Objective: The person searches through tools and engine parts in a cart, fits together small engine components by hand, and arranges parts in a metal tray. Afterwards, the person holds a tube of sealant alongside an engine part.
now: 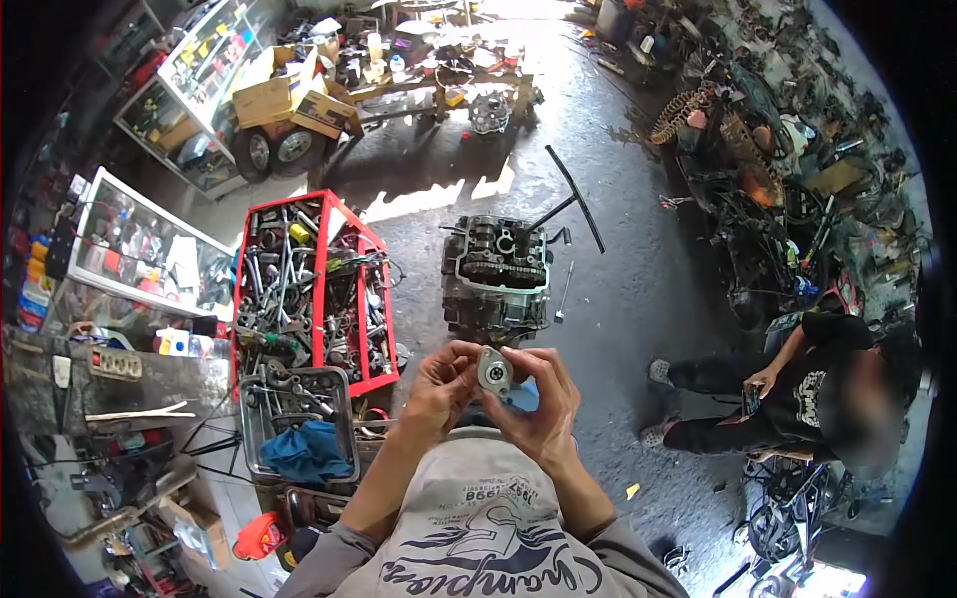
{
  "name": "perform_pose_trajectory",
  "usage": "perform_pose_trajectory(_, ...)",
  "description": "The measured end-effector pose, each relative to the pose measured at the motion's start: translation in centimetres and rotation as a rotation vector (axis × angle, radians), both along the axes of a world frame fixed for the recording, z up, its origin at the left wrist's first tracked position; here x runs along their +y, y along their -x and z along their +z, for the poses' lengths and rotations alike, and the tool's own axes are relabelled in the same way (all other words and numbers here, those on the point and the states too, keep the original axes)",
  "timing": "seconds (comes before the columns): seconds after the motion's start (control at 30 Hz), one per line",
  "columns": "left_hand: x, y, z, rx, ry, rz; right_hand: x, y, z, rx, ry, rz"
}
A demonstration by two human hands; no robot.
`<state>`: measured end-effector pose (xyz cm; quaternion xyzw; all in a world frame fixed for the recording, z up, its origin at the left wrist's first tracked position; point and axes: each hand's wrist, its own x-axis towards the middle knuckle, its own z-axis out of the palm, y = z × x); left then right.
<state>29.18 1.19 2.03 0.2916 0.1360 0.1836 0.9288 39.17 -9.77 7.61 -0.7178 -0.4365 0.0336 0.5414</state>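
Between both hands, in front of my chest, is a small oval metal flange [494, 371] with a round hole in its middle and a dark toothed part inside. My left hand [444, 387] pinches its left edge with thumb and fingers. On the opposite side my right hand [534, 404] grips the right edge, fingers curled round it. A bit of blue cloth or material [522, 397] shows by the right palm. Beyond the hands an engine [495, 274] stands on the floor, its top uncovered and a chain and gears visible.
Left of the engine stands a red tool tray [321, 289] full of wrenches. Nearer is a metal basin [346, 424] with a blue rag [305, 450]. A T-handle bar [575, 199] leans by the engine. At right, a person [797, 389] sits holding a phone-like object.
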Motion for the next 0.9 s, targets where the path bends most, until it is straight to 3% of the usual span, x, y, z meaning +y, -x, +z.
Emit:
perform_pose_trajectory(0.13, 0.2, 0.1, -0.8, 0.07, 0.016, -0.011, 0.2, -0.1, -0.1, 0.062, 0.059, 0.002)
perform_pose_trajectory(0.2, 0.2, 0.0, -1.5, 0.263, -0.19, -0.003, -0.2, -0.5, -0.8, 0.102, 0.106, -0.001)
perform_pose_trajectory(0.33, -0.8, -1.3, -3.3, 0.407, -0.361, 0.036, -1.7, -2.9, -4.1, 0.241, 0.217, 0.033)
perform_pose_trajectory(0.4, -1.4, -2.2, -5.3, 0.418, -0.358, 0.089, -2.7, -4.7, -8.5, 0.68, 0.17, 0.046)
perform_pose_trajectory(0.53, -1.6, -4.0, -6.6, 0.513, -0.325, 0.181, -3.2, -10.3, -14.0, 0.916, 0.004, -0.051)
perform_pose_trajectory(0.73, -3.4, -7.0, -7.7, 0.624, -0.218, 0.306, -0.8, -17.8, -25.2, 0.867, 0.059, -0.031)
perform_pose_trajectory(0.9, -6.4, -7.7, -8.9, 0.706, -0.091, 0.427, 2.4, -19.6, -30.4, 0.751, 0.267, 0.02)
